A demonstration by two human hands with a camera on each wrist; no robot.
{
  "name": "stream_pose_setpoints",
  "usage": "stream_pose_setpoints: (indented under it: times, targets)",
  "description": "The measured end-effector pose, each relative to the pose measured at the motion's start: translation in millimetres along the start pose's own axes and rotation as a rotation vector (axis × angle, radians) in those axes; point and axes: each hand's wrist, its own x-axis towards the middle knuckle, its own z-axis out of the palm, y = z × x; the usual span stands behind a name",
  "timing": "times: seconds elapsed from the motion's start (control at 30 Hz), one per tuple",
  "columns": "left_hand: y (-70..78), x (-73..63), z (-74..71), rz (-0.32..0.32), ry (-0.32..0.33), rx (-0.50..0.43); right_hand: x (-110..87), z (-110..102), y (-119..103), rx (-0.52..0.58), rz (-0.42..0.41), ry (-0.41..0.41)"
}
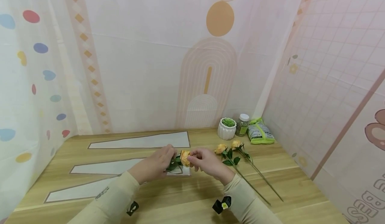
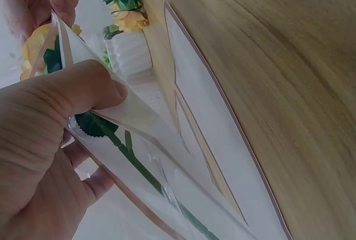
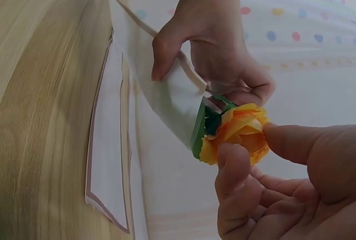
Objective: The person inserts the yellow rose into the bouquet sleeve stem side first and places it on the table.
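In the head view, my left hand point(image 1: 156, 162) grips a flower sleeve, with the thumb on its face and the fingers behind. The sleeve point(image 2: 158, 131) is partly see-through with a brown border, and a green stem point(image 2: 142, 169) runs inside it. An orange-yellow rose point(image 3: 242, 134) pokes out of the sleeve's open end, its green leaves right at the edge. My right hand point(image 1: 207, 163) pinches the bloom's petals between thumb and fingers. Under the left wrist, flat sleeves point(image 1: 102, 167) lie on the table, partly covered by the forearm.
Two more roses point(image 1: 221, 148) with long stems lie right of my right hand. Behind them stand a white pot point(image 1: 226, 132) with a succulent, a white-capped jar point(image 1: 242, 127) and a green bag point(image 1: 261, 132). Another flat sleeve point(image 1: 144, 141) lies toward the wooden table's back edge.
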Motion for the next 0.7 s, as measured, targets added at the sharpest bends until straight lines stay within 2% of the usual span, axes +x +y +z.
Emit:
stream_pose_setpoints:
  times: [0.3,0.7]
  targets:
    - [1.8,2.3,-2.5,-0.059,-0.054,-0.031,0.1,2.2,-1.4,-0.059,-0.018,-0.012]
    - [1.8,3.1,0.9,-0.051,-0.043,-0.010,0.9,7.6,0.3,-0.003,-0.019,-0.048]
